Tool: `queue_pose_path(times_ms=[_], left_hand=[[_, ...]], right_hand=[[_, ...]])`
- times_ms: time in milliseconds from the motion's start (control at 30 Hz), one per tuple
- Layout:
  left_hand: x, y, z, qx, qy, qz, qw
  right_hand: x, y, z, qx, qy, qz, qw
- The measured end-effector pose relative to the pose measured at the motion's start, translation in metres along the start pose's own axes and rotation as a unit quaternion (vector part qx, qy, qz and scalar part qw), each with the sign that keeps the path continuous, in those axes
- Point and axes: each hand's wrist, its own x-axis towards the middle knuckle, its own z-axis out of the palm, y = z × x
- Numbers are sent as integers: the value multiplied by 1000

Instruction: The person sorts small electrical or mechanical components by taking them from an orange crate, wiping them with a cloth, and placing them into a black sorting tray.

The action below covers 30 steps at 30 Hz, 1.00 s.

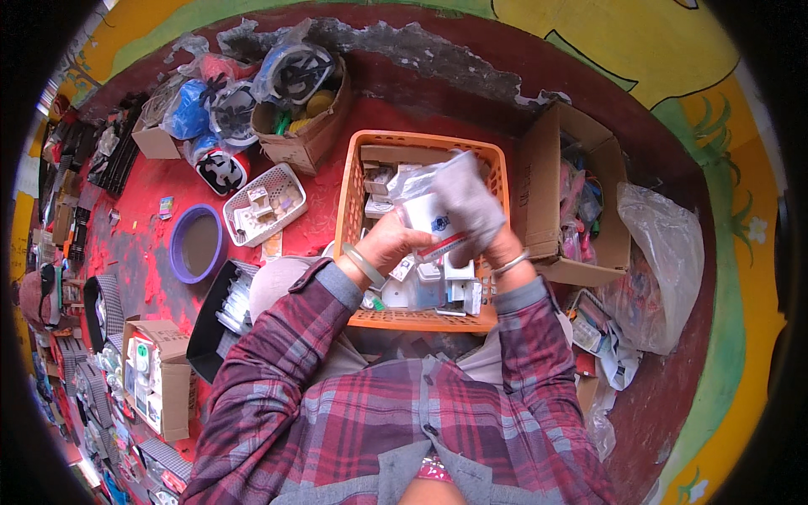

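My left hand (389, 244) pinches the lower left edge of a clear plastic packet (427, 217) with a flat white item inside, marked with a blue emblem and a red stripe. A grey cloth (469, 195) covers most of my right hand (503, 246) and lies against the packet's right side. The fingers under it are hidden, but the cloth stays gripped around them. Both hands are above an orange plastic basket (404, 318) in front of me. Inside the basket are several white electrical-looking fittings (459, 290) and small boxes, partly hidden by my hands and the packet.
Left of the basket stand a white basket (290, 220) of small parts, a purple basin (174, 246) and a black tray (202, 337). Cardboard boxes (539, 198) flank the orange basket, the right one beside a plastic sheet (669, 269). Bagged helmets (295, 71) lie near the wall.
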Motion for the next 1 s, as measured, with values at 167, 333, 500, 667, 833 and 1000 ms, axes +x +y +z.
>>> queue_pose_path(times_ms=[167, 333, 500, 667, 833, 1000], left_hand=[[1, -10, 10, 132, 17, 7, 991], [-5, -6, 22, 116, 26, -9, 993], [-2, -13, 9, 61, 18, -13, 998], [0, -15, 5, -48, 41, 7, 998], [0, 10, 16, -150, 42, 35, 987], [0, 13, 8, -159, 62, 82, 982]], right_hand=[[0, -30, 36, -53, 32, 170, 984], [-9, -11, 36, -163, 74, 165, 970], [-23, 1, 44, 57, 192, 201, 959], [-34, 13, 52, 316, 236, 258, 882], [-26, 27, 8, 342, 256, 415, 804], [-24, 35, -14, 563, 179, 562, 579]])
